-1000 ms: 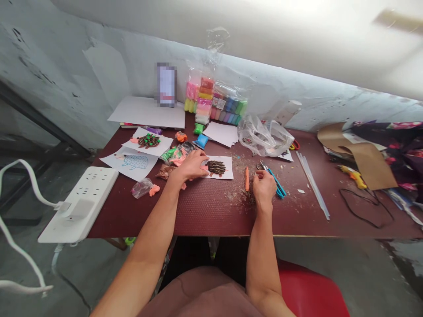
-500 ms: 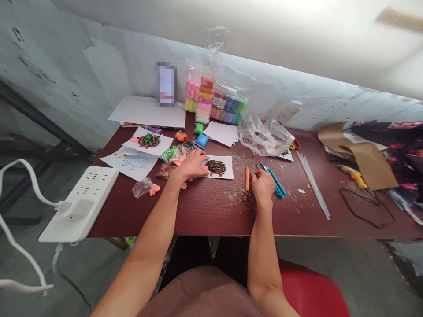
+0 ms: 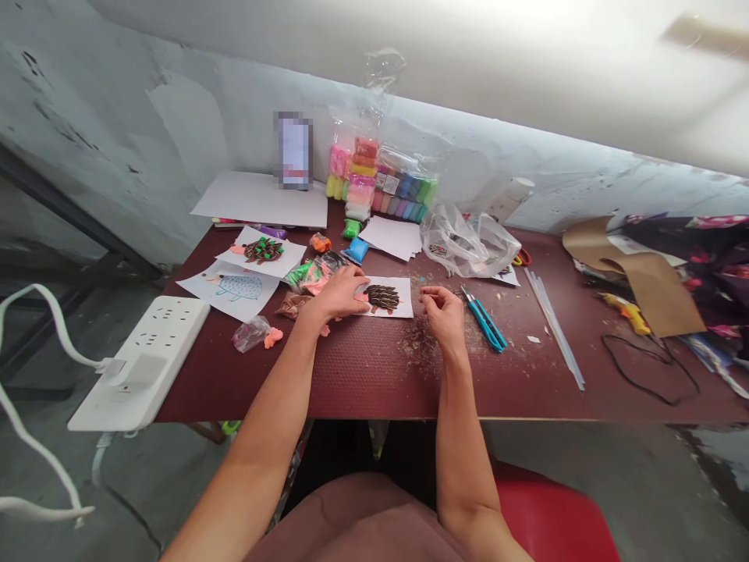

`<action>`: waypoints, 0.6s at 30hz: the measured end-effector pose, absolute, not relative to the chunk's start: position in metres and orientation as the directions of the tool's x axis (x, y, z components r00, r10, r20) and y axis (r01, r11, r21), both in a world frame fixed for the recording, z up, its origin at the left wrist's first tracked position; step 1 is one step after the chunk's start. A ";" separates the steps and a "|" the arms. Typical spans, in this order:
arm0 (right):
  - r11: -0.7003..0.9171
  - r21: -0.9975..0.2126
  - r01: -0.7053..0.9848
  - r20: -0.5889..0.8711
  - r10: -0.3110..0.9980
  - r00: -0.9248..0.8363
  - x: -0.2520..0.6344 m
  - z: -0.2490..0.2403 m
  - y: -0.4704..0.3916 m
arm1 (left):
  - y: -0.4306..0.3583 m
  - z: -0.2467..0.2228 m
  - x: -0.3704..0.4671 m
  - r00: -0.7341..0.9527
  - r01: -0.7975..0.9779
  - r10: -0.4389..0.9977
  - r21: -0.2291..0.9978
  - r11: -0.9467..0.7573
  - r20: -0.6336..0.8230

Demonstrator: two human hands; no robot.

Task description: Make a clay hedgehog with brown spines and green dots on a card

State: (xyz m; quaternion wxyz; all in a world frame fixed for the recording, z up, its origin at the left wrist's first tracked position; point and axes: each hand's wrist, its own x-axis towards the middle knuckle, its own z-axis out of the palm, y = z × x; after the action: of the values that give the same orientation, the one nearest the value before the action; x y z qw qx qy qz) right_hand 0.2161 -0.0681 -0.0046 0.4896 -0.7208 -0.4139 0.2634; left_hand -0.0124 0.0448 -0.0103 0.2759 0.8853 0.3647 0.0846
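Note:
My left hand [image 3: 340, 293] rests at the left end of a small white card [image 3: 405, 306], thumb and fingers curved over its edge, holding it down. On this card sits a hedgehog figure with dark seed-like spines [image 3: 383, 297] and a bit of pink at its left, partly behind my fingers. To the right of the card, my right hand [image 3: 443, 316] is raised with thumb and fingertips pinched together; whatever is between them is too small to make out. Blue-handled scissors [image 3: 488, 326] lie beside that hand. Dark crumbs [image 3: 417, 339] are scattered below it.
Another spiny hedgehog card [image 3: 263, 250] and a blue hedgehog drawing [image 3: 237, 287] lie left. Colourful clay packs [image 3: 386, 183] and a plastic bag [image 3: 462, 242] stand behind. Clear glue sticks [image 3: 555, 328], a yellow glue gun [image 3: 625, 314] and a white power strip [image 3: 143, 359] flank the workspace.
My right hand has moved left and slightly up from beside the scissors towards the card. The orange stick seen before is out of sight now. My left hand stays put.

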 end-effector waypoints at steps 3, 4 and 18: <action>-0.139 -0.948 0.285 0.026 0.861 0.508 0.207 -0.007 -0.064 | 0.045 -0.011 -0.012 0.713 0.600 0.699 0.557 -0.574 -0.047; -0.140 -0.949 0.283 0.023 0.863 0.504 0.206 -0.008 -0.064 | 0.044 -0.010 -0.013 0.711 0.601 0.702 0.558 -0.572 -0.046; -0.306 -0.827 0.472 -0.040 0.869 0.494 0.210 -0.025 -0.061 | 0.043 -0.007 -0.013 0.712 0.598 0.700 0.568 -0.566 -0.052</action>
State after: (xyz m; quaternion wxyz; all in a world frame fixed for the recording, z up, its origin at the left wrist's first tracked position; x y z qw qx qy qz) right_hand 0.2097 -0.0608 -0.0252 0.3956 -0.7683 -0.4362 0.2508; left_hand -0.0131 0.0431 -0.0066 0.2851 0.8803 0.3685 0.0896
